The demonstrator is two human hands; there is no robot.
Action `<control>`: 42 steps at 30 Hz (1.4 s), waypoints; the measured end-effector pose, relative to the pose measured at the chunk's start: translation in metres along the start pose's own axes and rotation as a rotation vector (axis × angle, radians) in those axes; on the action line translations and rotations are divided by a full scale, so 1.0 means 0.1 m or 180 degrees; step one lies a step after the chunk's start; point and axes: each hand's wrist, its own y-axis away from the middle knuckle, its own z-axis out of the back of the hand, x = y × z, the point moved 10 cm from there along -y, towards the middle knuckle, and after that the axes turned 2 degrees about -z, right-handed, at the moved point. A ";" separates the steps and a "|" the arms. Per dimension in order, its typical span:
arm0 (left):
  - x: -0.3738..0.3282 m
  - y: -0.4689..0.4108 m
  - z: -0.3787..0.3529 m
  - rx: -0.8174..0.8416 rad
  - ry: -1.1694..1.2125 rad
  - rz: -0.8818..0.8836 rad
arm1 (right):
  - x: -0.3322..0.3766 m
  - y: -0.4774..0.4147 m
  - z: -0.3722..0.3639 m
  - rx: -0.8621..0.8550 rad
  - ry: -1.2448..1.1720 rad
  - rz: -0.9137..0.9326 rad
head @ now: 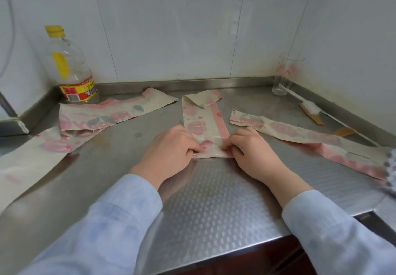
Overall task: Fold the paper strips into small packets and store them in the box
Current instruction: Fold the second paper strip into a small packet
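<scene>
A cream paper strip with pink prints and a pink edge lies lengthwise in the middle of the steel counter, its far end folded over. My left hand and my right hand pinch its near end from both sides, fingers curled on the paper. Another strip runs off to the right. A wider printed piece lies at the left, with a long strip reaching the left edge. No box is in view.
A clear bottle with a yellow cap stands in the back left corner. A glass stands in the back right corner, with a white brush on a wooden handle beside it. Tiled walls close the back and both sides.
</scene>
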 end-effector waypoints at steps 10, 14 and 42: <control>0.00 0.02 0.07 -0.0090 0.0047 -0.0084 | 0.05 0.03 0.03 -0.0021 0.0269 0.0080; 0.06 0.04 0.03 -0.0003 0.0150 0.0128 | 0.04 0.03 0.11 -0.0310 0.0140 0.0080; 0.02 -0.03 -0.02 0.0051 0.0107 0.0005 | -0.02 0.00 0.05 -0.0237 0.0084 0.0002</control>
